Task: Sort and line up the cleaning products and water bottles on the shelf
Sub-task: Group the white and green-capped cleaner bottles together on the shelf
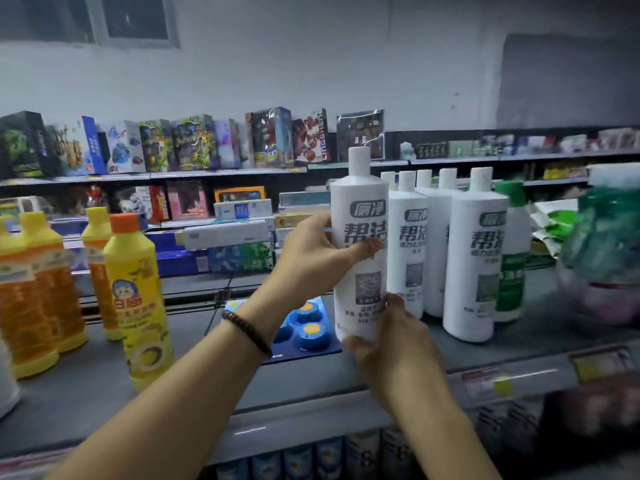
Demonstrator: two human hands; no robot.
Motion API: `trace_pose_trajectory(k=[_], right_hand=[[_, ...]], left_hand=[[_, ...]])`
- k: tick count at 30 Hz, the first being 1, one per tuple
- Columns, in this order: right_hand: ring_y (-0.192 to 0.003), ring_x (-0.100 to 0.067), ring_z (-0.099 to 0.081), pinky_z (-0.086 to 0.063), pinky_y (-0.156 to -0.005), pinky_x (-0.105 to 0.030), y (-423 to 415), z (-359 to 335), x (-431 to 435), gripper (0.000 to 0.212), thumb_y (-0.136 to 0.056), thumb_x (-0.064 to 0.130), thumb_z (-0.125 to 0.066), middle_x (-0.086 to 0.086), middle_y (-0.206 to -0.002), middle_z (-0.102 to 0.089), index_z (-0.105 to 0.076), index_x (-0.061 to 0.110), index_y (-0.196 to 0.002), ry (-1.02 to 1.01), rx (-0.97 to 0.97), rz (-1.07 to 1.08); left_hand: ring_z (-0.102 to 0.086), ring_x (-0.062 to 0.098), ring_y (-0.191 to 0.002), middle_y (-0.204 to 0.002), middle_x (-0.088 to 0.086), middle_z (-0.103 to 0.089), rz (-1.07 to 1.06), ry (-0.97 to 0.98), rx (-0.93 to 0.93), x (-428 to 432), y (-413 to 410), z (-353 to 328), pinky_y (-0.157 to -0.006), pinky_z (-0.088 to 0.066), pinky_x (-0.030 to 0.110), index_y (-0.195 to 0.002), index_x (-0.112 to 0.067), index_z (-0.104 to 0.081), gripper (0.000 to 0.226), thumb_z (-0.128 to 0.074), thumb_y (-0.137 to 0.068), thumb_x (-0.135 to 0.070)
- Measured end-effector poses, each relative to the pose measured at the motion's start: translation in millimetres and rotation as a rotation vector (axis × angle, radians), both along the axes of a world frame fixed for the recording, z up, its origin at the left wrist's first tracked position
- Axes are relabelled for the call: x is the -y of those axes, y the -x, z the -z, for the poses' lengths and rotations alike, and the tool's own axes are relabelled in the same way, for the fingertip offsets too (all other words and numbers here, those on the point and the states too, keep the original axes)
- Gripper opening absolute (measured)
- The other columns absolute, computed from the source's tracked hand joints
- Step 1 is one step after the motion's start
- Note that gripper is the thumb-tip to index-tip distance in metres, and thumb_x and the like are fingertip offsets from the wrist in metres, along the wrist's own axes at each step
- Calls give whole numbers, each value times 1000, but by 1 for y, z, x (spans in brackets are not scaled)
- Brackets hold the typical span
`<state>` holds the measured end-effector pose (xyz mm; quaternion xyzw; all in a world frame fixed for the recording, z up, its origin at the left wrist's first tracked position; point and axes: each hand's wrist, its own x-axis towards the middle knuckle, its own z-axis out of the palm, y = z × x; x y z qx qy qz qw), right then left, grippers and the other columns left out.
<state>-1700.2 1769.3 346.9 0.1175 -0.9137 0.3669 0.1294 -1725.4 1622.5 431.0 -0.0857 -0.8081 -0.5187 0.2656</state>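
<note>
Both hands, left (313, 251) and right (388, 336), are gripping a white bottle (360, 237), likely seating it left of the white row (446, 251); next, level and release.

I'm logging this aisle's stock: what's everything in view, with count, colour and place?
held white bottle: one, white, dark lettering, front of the shelf
standing white bottles: at least five, white, clustered right of it
green bottle: one, green and white, right of that cluster
yellow bottles: four showing, one orange-capped, shelf's left
blue tray: one, blue round blocks in it, behind the held bottle
boxed goods: many, mixed colours, rear shelves
blurred package: one, green and pink, far right
price tags: several, red and yellow, shelf edge
bracelet: one, dark beads, left wrist
left hand: grips held bottle's middle
right hand: holds its base
</note>
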Motion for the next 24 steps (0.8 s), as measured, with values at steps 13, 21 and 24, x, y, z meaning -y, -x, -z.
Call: trace_pose_trajectory(k=[13,21,24], right_hand=[[-126,-35,-63,-53,-101,-41,46,11,-20,69,-94,48,-69,-11,-138,-64,-39,20,-150,-22,41,-68],[-128,-35,-61,-50,-102,-43,49,15,-13,66,-95,54,-62,-6,-141,-64,-39,25,-149,-135,30,-91],[-133,-33,-58,-45,-107,-42,51,16,-15,65,-99,56,-57,-5,-146,-60,-39,23,-152,-168,8,-96]], left_hand=[[-80,35,-100,-107,15,-82,65,-137,129,-4,68,13,-85,-64,63,-117,-6,-73,27,-82,-92,-12],[-79,31,-102,-107,12,-81,24,-143,137,4,86,20,-87,-65,60,-119,-9,-70,33,-85,-90,-15],[-80,29,-100,-104,10,-82,15,-142,132,3,91,22,-87,-65,59,-118,-9,-70,33,-85,-89,-16]])
